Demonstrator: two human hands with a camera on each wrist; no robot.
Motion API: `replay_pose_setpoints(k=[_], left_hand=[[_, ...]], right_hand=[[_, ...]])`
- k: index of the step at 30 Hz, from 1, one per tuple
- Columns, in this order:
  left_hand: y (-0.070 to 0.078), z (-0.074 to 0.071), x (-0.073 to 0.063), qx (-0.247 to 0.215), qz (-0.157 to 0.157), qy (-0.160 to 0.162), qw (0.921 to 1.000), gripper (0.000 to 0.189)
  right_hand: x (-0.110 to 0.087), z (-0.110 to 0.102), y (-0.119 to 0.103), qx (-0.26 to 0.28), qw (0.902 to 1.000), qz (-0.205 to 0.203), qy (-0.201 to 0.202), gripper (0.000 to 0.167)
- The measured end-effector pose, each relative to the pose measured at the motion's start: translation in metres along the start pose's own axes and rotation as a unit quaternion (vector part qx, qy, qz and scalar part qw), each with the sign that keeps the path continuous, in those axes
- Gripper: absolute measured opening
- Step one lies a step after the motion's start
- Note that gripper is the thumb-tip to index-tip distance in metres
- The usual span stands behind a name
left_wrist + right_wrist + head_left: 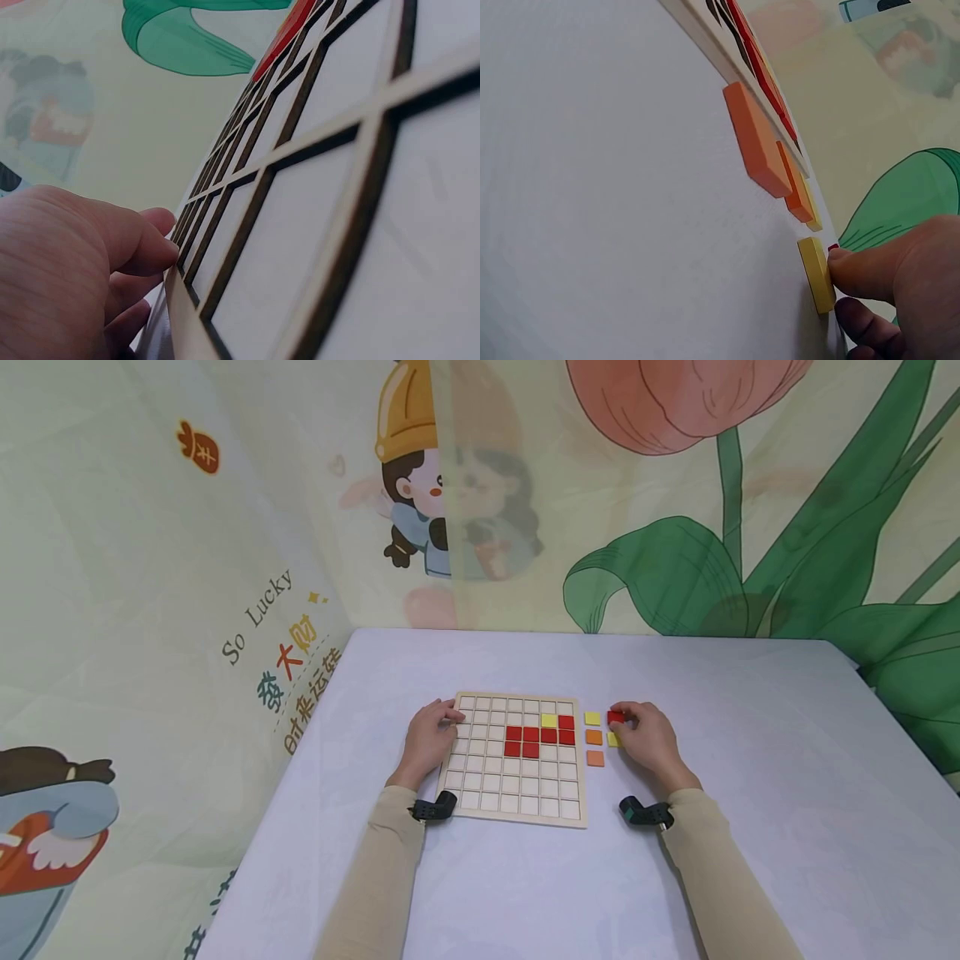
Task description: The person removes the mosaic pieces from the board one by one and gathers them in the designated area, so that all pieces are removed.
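A wooden grid board (509, 822) lies on the white table, its square cells partly filled with several red tiles (531, 734) and one yellow tile (549, 721). At the board's upper left edge, my left hand (430, 739) holds the frame, with thumb and fingertips against the rim (187, 315) in the left wrist view. Right of the board, my right hand (648, 739) pinches a loose red tile (616, 717) at its far side. Just below those fingers is a loose yellow tile (817, 276), partly covered by the hand in the head view.
Between board and right hand, a column holds a yellow tile (592, 718), an orange tile (594, 737) and another orange tile (595, 758). Patterned cloth (660, 568) hangs behind and left of the table (525, 893). Each wrist wears a small black camera (435, 807).
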State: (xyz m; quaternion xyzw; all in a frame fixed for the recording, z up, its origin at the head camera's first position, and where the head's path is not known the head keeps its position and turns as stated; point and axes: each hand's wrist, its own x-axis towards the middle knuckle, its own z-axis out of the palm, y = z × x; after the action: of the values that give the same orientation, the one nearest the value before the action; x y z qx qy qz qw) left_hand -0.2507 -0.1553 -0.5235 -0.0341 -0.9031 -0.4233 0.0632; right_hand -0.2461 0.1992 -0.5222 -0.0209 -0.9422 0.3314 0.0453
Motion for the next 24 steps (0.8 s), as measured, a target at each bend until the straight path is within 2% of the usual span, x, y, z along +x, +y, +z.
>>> replay_pose_setpoints(k=[15, 24], left_hand=[[-0.0016, 0.0001, -0.0009, -0.003, -0.005, -0.001, 1.0, 0.022], [-0.0002, -0.0006, -0.0007, -0.008, -0.006, -0.001, 1.0, 0.024]], right_hand=[[-0.0002, 0.0007, 0.0041, 0.004, 0.9999, -0.001, -0.013, 0.032], [-0.0045, 0.0021, 0.0058, 0.03, 0.9993, 0.021, 0.01, 0.033]])
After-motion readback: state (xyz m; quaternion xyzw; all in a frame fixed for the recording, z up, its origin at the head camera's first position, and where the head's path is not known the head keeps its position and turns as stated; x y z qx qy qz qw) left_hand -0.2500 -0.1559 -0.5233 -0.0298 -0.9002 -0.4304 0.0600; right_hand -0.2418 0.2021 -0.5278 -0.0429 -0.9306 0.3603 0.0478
